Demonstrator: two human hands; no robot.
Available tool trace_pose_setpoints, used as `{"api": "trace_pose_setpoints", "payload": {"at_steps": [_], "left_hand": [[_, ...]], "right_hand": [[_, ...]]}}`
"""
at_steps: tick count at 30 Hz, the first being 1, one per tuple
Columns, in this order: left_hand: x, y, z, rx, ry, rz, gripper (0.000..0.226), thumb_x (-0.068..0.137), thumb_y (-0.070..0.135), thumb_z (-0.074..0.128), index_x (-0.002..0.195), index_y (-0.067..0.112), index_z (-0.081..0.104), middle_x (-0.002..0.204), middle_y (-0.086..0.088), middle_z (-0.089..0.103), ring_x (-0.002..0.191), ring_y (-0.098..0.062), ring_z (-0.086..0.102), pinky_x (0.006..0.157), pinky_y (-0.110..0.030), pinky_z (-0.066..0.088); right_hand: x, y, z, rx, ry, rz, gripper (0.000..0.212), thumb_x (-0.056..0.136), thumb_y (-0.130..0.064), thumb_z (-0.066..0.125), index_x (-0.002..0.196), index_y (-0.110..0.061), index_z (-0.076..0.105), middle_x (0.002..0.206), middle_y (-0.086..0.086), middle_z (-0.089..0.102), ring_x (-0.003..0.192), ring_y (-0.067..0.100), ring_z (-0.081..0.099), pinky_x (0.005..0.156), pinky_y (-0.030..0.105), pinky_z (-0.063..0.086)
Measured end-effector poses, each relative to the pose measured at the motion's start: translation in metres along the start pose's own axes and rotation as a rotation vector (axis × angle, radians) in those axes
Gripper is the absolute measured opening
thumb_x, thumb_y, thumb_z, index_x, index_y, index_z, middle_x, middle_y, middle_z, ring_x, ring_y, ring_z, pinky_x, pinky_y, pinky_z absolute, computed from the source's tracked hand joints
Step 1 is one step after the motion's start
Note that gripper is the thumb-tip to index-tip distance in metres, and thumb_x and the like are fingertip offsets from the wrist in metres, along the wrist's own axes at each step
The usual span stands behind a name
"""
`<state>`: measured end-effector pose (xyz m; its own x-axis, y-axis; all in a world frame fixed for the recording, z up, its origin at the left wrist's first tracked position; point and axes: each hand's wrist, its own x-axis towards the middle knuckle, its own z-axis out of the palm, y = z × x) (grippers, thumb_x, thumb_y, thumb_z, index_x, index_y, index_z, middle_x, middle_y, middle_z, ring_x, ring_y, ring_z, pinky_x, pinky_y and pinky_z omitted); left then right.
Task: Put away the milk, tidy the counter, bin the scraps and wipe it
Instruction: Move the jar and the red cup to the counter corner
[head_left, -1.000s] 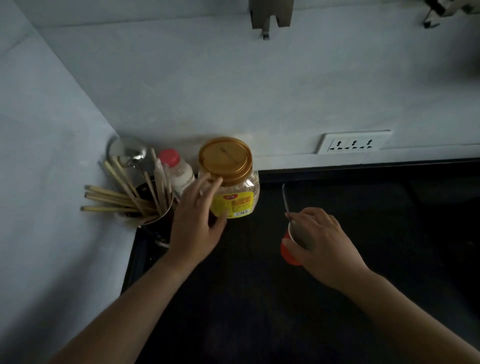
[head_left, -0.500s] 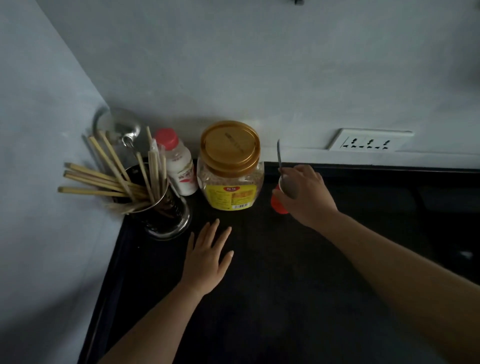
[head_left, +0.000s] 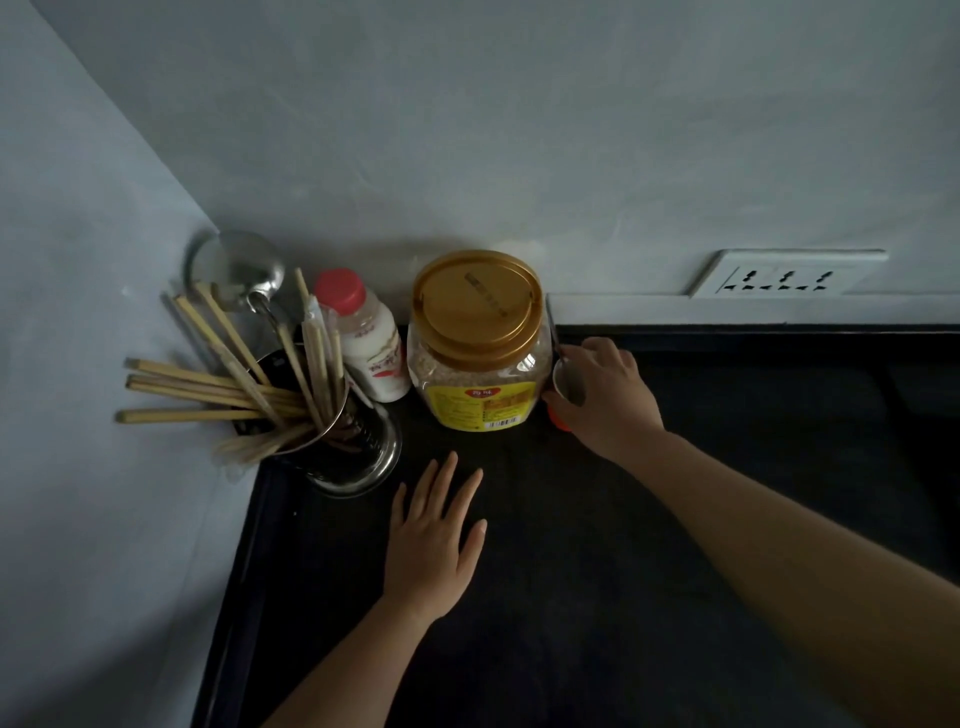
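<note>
Fingers of the right hand (head_left: 605, 400) curl round a red cup (head_left: 558, 420) with a spoon (head_left: 551, 327) in it, just beside the gold-lidded jar (head_left: 478, 364) and nearer it than half a second ago. The milk bottle (head_left: 371, 348) stands left of those fingers, beyond the jar. The left hand (head_left: 434, 545) stays flat, fingers spread, on the tabletop (head_left: 571, 613). Bare surface lies right of the cup, with the wall edge close behind.

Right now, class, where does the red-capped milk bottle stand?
In the head view the milk bottle stands at the back left corner of the counter, between the chopstick holder on its left and the gold-lidded jar on its right.
</note>
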<state>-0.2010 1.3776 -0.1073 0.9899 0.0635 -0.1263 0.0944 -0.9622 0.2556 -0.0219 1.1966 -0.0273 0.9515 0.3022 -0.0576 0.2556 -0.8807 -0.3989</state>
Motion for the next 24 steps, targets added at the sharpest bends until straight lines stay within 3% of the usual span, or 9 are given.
{"api": "trace_pose_setpoints", "payload": {"at_steps": [5,12,20,24], "left_hand": [[-0.001,0.0,0.0,0.0,0.003,0.006,0.053,0.094,0.05,0.025,0.145,0.037,0.02,0.157,0.004,0.011,0.144,-0.017,0.01,0.112,-0.046,0.014],[0.0,0.0,0.0,-0.026,0.009,-0.009,0.052,0.093,0.048,0.028,0.144,0.038,0.023,0.157,0.005,0.012,0.144,-0.015,0.01,0.113,-0.046,0.015],[0.0,0.0,0.001,-0.03,0.02,-0.02,0.051,0.093,0.047,0.028,0.143,0.039,0.024,0.157,0.007,0.015,0.144,-0.014,0.012,0.113,-0.044,0.015],[0.0,0.0,0.001,-0.03,0.011,-0.029,0.051,0.093,0.048,0.028,0.143,0.04,0.022,0.157,0.008,0.013,0.144,-0.013,0.011,0.114,-0.043,0.014]], "right_hand": [[0.003,-0.001,-0.005,-0.02,0.003,0.011,0.066,0.077,-0.045,0.064,0.135,-0.032,0.033,0.137,-0.001,0.033,0.126,0.025,0.03,0.086,0.04,0.043],[0.011,0.004,-0.015,0.066,-0.112,-0.013,0.066,0.076,-0.045,0.063,0.134,-0.03,0.036,0.14,0.003,0.035,0.128,0.028,0.031,0.096,0.045,0.037],[0.027,-0.001,-0.018,0.182,-0.041,0.017,0.023,0.085,-0.034,0.057,0.106,-0.024,0.06,0.122,-0.001,0.051,0.114,0.022,0.044,0.089,0.039,0.039],[0.028,-0.002,-0.024,0.172,0.035,-0.056,0.014,0.084,-0.031,0.061,0.092,-0.019,0.063,0.111,-0.001,0.057,0.102,0.018,0.05,0.08,0.03,0.038]]}}
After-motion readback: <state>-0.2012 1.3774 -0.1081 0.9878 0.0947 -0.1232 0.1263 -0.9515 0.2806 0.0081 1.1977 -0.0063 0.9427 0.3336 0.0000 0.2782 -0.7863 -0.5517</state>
